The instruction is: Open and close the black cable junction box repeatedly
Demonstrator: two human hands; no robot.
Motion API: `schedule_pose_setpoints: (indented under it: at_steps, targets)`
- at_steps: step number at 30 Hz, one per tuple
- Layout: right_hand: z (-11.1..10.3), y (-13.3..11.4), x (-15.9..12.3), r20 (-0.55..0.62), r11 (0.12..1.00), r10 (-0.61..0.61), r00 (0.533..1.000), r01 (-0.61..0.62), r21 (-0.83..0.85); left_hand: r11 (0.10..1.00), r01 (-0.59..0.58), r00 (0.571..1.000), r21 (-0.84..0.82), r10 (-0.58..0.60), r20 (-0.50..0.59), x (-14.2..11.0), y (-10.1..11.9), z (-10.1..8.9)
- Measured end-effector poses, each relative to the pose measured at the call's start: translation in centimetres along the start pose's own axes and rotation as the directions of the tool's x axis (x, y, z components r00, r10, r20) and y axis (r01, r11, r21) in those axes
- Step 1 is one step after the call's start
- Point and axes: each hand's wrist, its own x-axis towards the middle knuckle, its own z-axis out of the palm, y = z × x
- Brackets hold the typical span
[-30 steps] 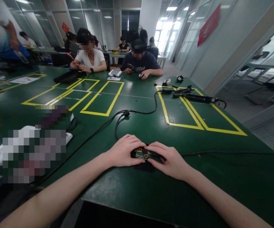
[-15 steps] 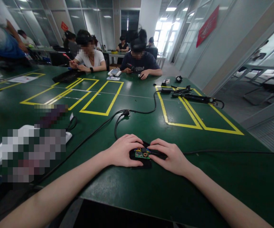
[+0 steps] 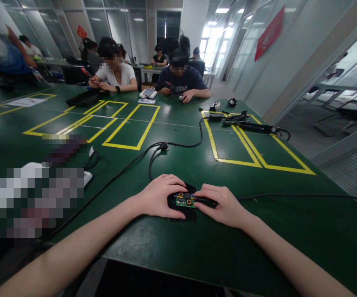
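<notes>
A small black open case with a green circuit board (image 3: 184, 201) inside lies on the green table (image 3: 215, 243) in front of me. My left hand (image 3: 159, 196) is curled round the case's left side. My right hand (image 3: 223, 205) grips its right side, fingers pinched at the board's edge. A black cable (image 3: 289, 195) runs from the case off to the right.
Another black cable (image 3: 153, 154) loops across the table to a black power tool (image 3: 252, 127) at the back right. Yellow tape rectangles (image 3: 131, 126) mark the tabletop. A white device (image 3: 87, 177) lies at the left. Two people (image 3: 181, 78) sit working at the far end.
Both hands have stayed on the case, which has been shifted slightly; the view has drifted a little.
</notes>
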Motion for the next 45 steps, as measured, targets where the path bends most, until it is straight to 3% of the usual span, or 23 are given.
schedule_pose_setpoints:
  at_steps: [5, 17, 22, 30, 36, 45]
  targets:
    - [0.3, -0.1, -0.1, -0.055, 0.999, -0.047, 0.997, 0.045, -0.021, 1.000, -0.010, 1.000, -0.005, 0.010, 0.000, 0.0, 0.2, 0.0]
    - [0.7, -0.3, 0.1, -0.023, 0.999, 0.036, 0.999, -0.037, -0.013, 0.993, 0.099, 0.991, 0.057, -0.093, -0.094, 0.1, -0.2, 0.6]
    - [0.6, -0.7, 0.3, 0.034, 0.989, 0.145, 0.989, -0.146, 0.011, 0.997, 0.076, 0.990, 0.004, -0.075, -0.119, 0.1, -0.3, 0.7]
    - [0.3, -0.5, 0.7, 0.063, 0.959, 0.268, 0.961, -0.261, -0.109, 0.994, 0.030, 0.980, -0.101, -0.049, -0.193, -0.3, -1.0, -0.1]
    - [0.4, -0.2, 0.6, 0.037, 0.950, 0.290, 0.956, -0.282, -0.135, 0.995, 0.066, 0.978, -0.069, -0.078, -0.194, -0.4, -1.6, -0.8]
    - [0.9, 1.3, 0.5, -0.060, 0.920, 0.332, 0.941, -0.337, -0.199, 0.992, 0.126, 0.983, -0.009, -0.126, -0.136, -0.3, -2.1, -0.2]
